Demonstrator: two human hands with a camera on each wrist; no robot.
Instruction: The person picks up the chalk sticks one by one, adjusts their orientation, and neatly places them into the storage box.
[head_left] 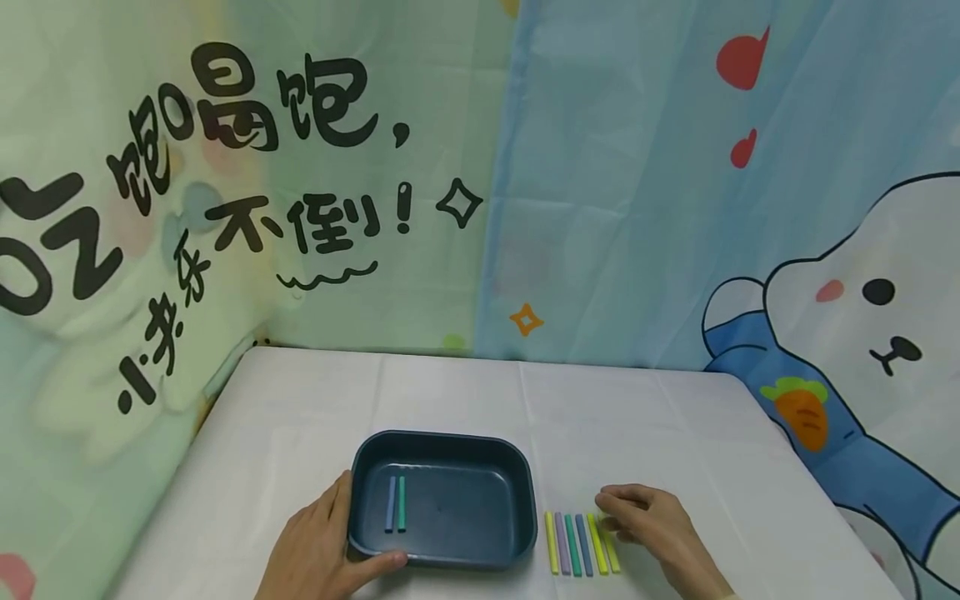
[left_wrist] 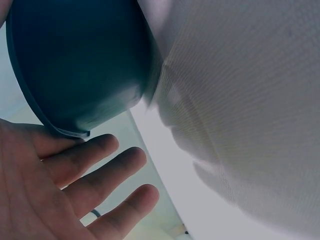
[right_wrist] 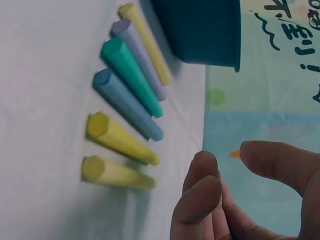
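A dark blue rectangular tray (head_left: 480,560) stands on the table, with a blue chalk stick (head_left: 390,505) and a green chalk stick (head_left: 402,505) lying side by side inside it. My left hand (head_left: 318,537) holds its near left corner, thumb at the front rim and fingers along the left side. To the right of the tray lies a row of several chalk sticks (right_wrist: 131,77) in yellow, purple, green and blue. Above the row's right end hovers my right hand (head_left: 660,529), holding nothing; its thumb and index finger stand apart in the right wrist view.
A white cloth (head_left: 637,425) covers the table. Behind it hang printed curtains (head_left: 615,208), with black lettering on the left and a white cartoon animal on the right.
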